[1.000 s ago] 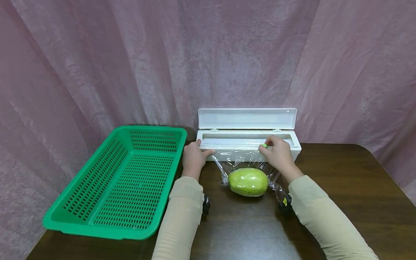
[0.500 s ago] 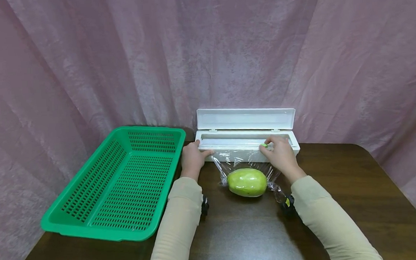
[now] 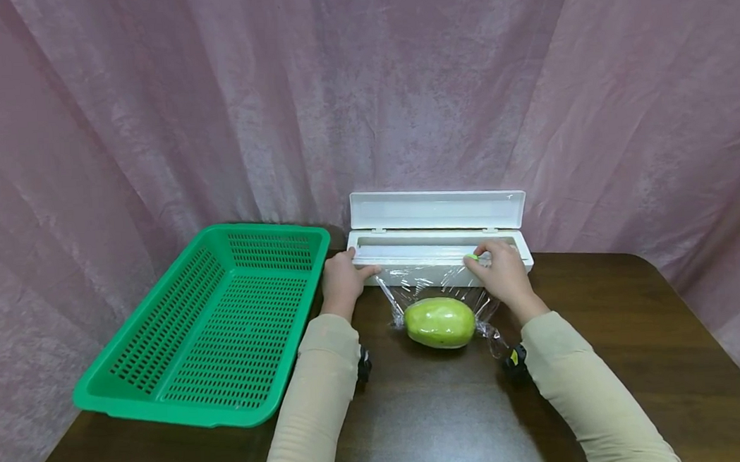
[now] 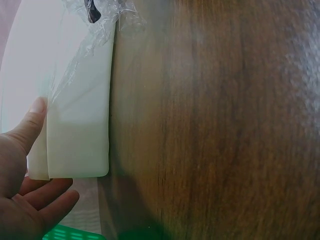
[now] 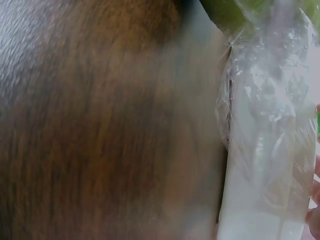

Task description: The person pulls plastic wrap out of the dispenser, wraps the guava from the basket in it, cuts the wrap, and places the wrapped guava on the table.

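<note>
A white cling film dispenser point(image 3: 435, 211) stands at the back of the table with its lid raised. My left hand point(image 3: 342, 287) grips its left end; in the left wrist view the thumb lies on the box's long edge and the fingers are round the end. My right hand point(image 3: 505, 279) pinches the small green slider point(image 3: 473, 257) on the dispenser's front rail, right of the middle. Clear cling film point(image 3: 397, 301) stretches from the rail down to a green oval fruit point(image 3: 439, 323), which is wrapped in it. Bunched film sticks out at both ends of the fruit.
A large green plastic basket point(image 3: 311, 312) stands on the brown wooden table point(image 3: 432, 418), left of my left arm. A pink curtain point(image 3: 361, 90) hangs right behind the dispenser. The table's right corner is rounded.
My right hand has shifted slightly to the right along the rail with the slider. My left hand stays on the dispenser's end, and the fruit has hardly moved.
</note>
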Tool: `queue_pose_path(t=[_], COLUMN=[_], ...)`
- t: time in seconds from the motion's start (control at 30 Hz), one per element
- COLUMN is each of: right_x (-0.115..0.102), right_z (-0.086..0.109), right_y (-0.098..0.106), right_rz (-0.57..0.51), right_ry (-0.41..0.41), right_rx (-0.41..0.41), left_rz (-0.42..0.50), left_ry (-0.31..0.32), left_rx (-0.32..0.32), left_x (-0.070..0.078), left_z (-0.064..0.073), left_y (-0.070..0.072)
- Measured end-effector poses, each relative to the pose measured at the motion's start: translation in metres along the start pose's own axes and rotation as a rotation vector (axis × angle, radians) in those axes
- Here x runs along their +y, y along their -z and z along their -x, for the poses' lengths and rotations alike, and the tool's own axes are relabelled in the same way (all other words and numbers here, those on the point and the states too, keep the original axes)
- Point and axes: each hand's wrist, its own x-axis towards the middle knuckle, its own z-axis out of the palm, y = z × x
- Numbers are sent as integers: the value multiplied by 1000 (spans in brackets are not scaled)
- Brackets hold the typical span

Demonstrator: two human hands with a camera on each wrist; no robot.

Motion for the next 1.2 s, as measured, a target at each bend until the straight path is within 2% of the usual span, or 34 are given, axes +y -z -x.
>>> queue_pose_path(t=[0.6,0.9,1.07,1.2], right_x=[2,1,4,5], right_z=[2,5,4,3], right_y=[3,7,6,5], right_rz=[-25,-73,-66,-65], right_ry=[5,37,10,11], right_rx=[4,53,30,42], left_rz=[-7,-3,0,4], left_ry=[-18,-27,-22,-24], left_rx=[7,18,16,15], left_x=[-1,0,0,0], left_z=[0,2,3,3], left_y=[-1,0,1,2])
